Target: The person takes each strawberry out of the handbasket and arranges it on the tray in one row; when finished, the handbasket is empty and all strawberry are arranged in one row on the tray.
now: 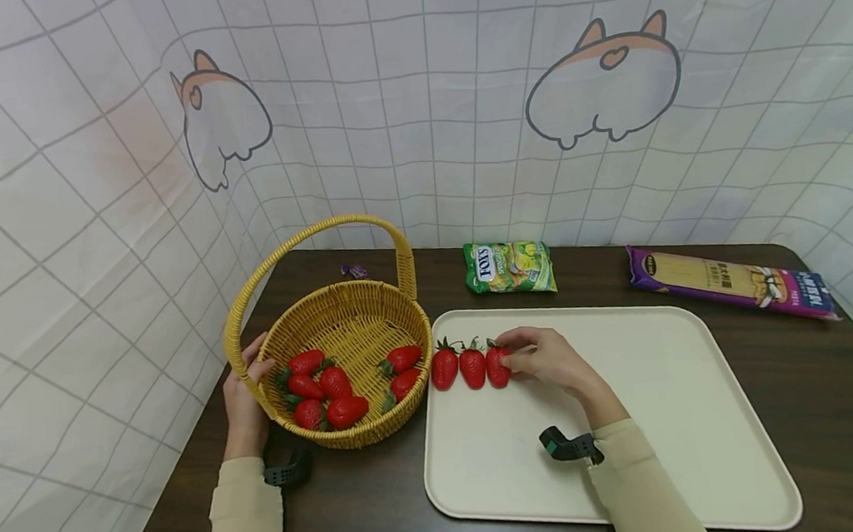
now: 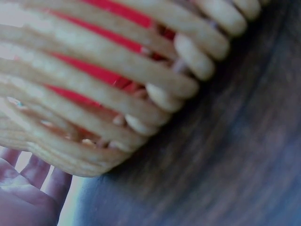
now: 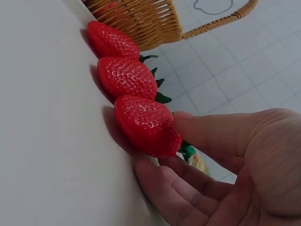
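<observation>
My left hand [image 1: 245, 397] grips the left side of a yellow woven basket [image 1: 368, 436], its fingers at the rim under the tall handle. Several red strawberries [image 1: 346, 412] lie inside, mostly toward the left. In the left wrist view the basket wall [image 2: 108, 61] hides part of the fingers. On a cream tray [image 1: 518, 467], three strawberries stand in a row by the left edge, leaves pointing to the back. My right hand [image 1: 550, 362] pinches the rightmost strawberry [image 3: 143, 125] between thumb and fingers; it sits beside the middle strawberry [image 3: 127, 77].
Behind the tray lies a green candy bag [image 1: 509, 268]. A purple pasta packet [image 1: 732, 284] is at the back right. A small purple wrapped piece [image 1: 354, 271] lies behind the basket. The dark table [image 1: 363, 513] meets a checked curtain [image 1: 416, 133] at the back and sides.
</observation>
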### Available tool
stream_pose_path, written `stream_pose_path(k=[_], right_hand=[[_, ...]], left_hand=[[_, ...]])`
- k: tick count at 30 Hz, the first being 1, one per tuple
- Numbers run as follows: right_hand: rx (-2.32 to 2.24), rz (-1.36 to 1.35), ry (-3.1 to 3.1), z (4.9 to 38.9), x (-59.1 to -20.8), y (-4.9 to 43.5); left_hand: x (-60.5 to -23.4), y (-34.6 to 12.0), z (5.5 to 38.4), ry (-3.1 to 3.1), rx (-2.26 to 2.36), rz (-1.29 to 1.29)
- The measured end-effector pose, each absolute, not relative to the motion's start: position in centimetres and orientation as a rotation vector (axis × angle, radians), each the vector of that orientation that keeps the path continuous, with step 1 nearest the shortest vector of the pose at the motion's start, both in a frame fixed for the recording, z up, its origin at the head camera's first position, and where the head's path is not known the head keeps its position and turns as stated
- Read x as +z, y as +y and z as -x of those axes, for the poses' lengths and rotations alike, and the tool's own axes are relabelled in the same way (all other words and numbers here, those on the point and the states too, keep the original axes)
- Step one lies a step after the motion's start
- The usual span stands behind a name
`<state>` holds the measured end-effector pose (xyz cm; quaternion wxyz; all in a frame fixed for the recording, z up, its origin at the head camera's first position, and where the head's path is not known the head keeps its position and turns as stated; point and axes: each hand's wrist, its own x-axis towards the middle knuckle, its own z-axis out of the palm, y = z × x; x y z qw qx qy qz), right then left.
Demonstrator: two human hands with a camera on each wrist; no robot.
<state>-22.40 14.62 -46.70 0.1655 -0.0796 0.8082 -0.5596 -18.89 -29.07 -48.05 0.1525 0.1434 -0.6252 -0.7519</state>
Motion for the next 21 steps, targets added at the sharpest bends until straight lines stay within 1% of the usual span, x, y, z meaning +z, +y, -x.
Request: stream_pose_path(k=[4,12,17,21], right_hand=[[-1.595,0.237,2.329,22.4,-46.6,15.0],[-1.673,0.164,2.471,22.6,-45.8,15.2],[-1.766,0.185,2.460,22.0,-44.4,13.7],[-1.826,0.286,2.397,21.3,-43.3,11.7]], left_hand=[[-48.1,-29.1,18.9,-1.796,-2.152,-0.410],[-48.1,-29.0,19.0,-1.806,-2.147,-0.423],[-48.0,-29.0,18.9,-1.807,-2.142,-0.428],[-48.1,-29.1,18.9,-1.808,-2.141,-0.427]])
